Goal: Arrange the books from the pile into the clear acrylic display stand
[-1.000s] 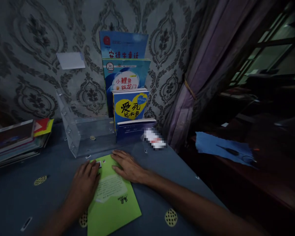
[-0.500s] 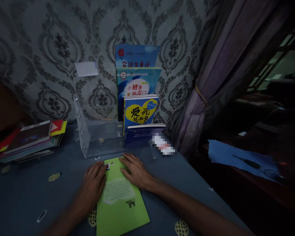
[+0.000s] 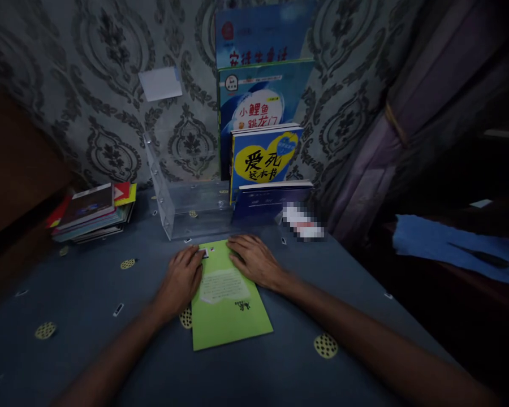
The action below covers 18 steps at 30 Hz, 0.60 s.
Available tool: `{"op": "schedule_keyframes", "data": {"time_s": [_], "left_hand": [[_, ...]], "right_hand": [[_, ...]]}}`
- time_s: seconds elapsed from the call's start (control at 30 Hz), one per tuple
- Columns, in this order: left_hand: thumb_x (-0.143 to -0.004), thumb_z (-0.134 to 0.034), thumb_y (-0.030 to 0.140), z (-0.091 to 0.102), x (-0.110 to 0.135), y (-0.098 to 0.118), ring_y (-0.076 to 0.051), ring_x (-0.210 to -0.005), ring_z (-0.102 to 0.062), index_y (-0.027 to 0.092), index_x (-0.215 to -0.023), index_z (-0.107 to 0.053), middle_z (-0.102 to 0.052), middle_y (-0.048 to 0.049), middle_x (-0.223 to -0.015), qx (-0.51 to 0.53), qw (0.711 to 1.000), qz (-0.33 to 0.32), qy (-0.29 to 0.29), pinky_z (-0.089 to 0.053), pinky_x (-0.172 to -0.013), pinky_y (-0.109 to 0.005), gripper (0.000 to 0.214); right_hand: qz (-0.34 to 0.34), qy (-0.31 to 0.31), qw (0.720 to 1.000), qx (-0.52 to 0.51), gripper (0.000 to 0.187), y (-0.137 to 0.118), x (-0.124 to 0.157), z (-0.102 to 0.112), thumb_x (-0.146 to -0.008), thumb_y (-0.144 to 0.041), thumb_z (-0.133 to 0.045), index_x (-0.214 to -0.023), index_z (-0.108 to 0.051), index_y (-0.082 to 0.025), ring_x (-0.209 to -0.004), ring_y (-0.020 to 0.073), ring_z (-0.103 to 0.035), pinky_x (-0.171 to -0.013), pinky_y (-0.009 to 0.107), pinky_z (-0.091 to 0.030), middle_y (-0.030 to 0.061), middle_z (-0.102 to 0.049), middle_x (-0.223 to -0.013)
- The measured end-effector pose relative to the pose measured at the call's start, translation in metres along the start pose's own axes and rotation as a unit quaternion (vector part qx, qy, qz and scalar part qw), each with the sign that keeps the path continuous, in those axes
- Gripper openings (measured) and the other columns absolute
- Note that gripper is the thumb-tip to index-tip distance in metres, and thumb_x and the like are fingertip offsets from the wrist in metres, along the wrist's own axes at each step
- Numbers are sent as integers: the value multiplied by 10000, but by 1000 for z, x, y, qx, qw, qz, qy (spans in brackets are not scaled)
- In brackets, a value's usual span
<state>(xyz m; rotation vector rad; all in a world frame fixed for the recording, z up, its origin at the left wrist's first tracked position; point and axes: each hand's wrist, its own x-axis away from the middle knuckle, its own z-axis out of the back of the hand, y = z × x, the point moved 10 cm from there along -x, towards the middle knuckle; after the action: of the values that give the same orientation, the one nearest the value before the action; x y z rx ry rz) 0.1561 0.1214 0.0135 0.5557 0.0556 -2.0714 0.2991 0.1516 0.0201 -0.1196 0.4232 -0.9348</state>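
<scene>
A green book (image 3: 231, 325) lies flat on the table with its printed text side up. My left hand (image 3: 180, 280) rests at its upper left corner, fingers bent over the edge. At the upper right corner, my right hand (image 3: 257, 263) holds the book's edge, its thumb lying on the cover. Just beyond stands a clear acrylic book rack (image 3: 163, 195). A dark blue book (image 3: 271, 203) leans in its front tier. Behind that are a blue and yellow book (image 3: 265, 158), a teal book (image 3: 290, 93) and a tall blue book (image 3: 265, 28).
A stack of books (image 3: 91, 209) lies at the left, near a brown panel (image 3: 17, 169). Beside the rack is a blurred white item (image 3: 303, 220). The table's right edge runs below a tied curtain (image 3: 373, 152); a blue cloth (image 3: 458, 246) lies beyond it.
My view has tilted down and turned a little left, so more of the green book's near end shows. Both hands stay at the book's far corners, and the book keeps its place before the rack.
</scene>
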Motion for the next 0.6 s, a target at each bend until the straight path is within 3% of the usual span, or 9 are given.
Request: {"op": "schedule_keyframes", "data": {"time_s": [0.17, 0.37, 0.6], "left_hand": [[-991, -363, 243, -3, 0, -2, -281, -1294, -502, 178, -1324, -551, -576, -139, -1365, 0, 1000, -5, -4, -442, -1053, -504, 388], [-981, -363, 229, -3, -6, 0, -269, -1272, -532, 154, -1300, -564, -605, -139, -1343, -23, 999, -21, -27, -429, -1056, -496, 384], [-898, -379, 85, -21, -38, 32, -261, -1305, -513, 126, -1318, -552, -585, -136, -1385, -22, 994, -58, -91, -381, -1094, -490, 455]], "right_hand": [[-31, 7, 999, -4, 335, 17, 1, 3, -918, -252, -541, -1210, -659, -137, -1173, 282, -572, -1012, 466, -418, 148, -657, -1273], [-50, 46, 989, -134, 353, 35, -2, 7, -879, -128, -493, -1184, -672, -137, -1110, 239, -622, -984, 404, -467, 106, -715, -1177], [-119, 68, 959, -250, 504, 60, -3, 4, -837, -32, -452, -1322, -553, -125, -1031, 201, -672, -958, 375, -489, 80, -739, -1137]]}}
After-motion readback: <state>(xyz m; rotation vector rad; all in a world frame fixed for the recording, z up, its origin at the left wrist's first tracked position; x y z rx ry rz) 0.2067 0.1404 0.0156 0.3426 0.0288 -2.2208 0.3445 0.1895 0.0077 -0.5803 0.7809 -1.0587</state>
